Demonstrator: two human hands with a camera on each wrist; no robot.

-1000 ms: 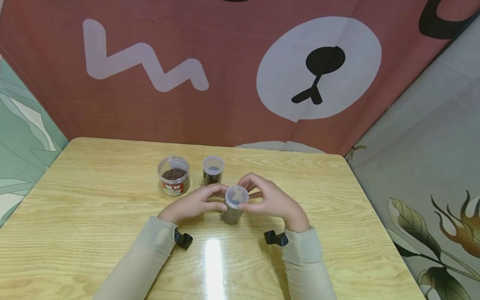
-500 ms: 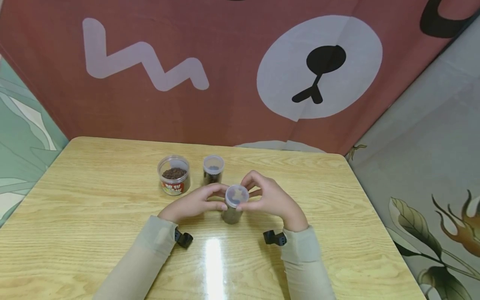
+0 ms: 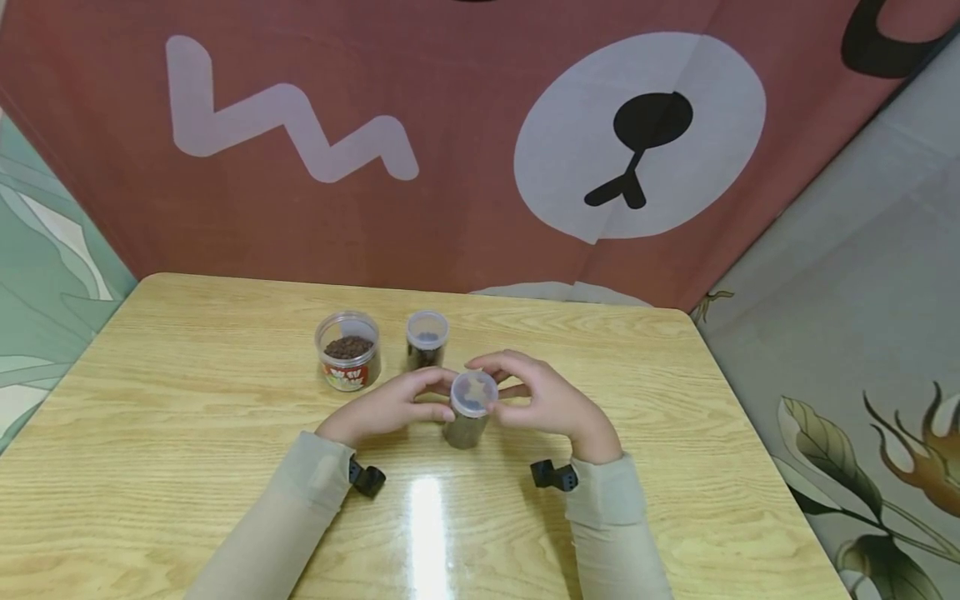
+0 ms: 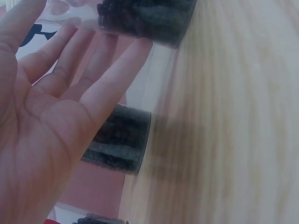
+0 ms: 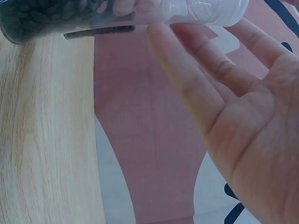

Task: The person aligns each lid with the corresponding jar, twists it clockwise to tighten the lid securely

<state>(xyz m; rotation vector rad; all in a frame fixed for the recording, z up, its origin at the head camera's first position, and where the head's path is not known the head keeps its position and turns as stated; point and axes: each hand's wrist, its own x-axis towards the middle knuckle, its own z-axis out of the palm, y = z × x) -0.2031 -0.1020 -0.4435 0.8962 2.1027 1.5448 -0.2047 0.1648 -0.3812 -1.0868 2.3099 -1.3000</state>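
Note:
Upright between both hands stands a small clear jar with a translucent lid and dark pieces inside. My left hand holds it from the left, thumb in front and fingers behind. On the right, my right hand grips the lid, thumb at its near edge and fingers at the far edge. The left wrist view shows fingertips against the dark-filled jar. In the right wrist view, the right fingers reach the jar's upper end near the lid.
Behind the left hand stands a similar jar with dark contents. A wider clear tub with brown granules and a red label sits further left. All are on a wooden table, with a printed cloth hanging behind it.
The right fingers first lifted a little, then shifted left round the lid's far edge, while the thumb slid right along its near edge. My left hand and the jar stay in place.

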